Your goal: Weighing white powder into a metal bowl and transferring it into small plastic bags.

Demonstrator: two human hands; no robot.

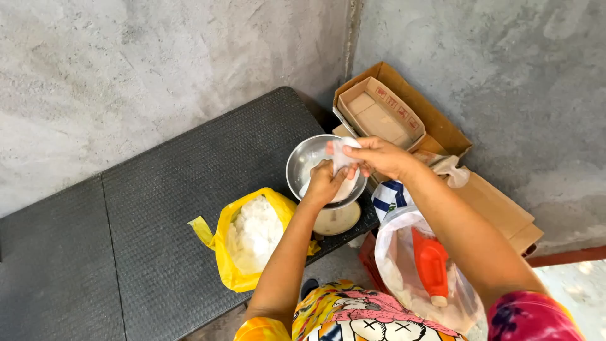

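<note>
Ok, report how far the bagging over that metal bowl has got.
Done: nothing finished shows. In hand: the left hand and right hand both grip a small white bag over the metal bowl on the scale. Left: the yellow bag beside it sits open, full of white lumps.

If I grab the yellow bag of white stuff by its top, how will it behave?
The yellow bag is thin plastic, so it will probably sag and fold rather than hold shape. It bulges with white lumps, so it is likely fairly heavy. Its mouth gapes open, so tilting it may spill some.
</note>
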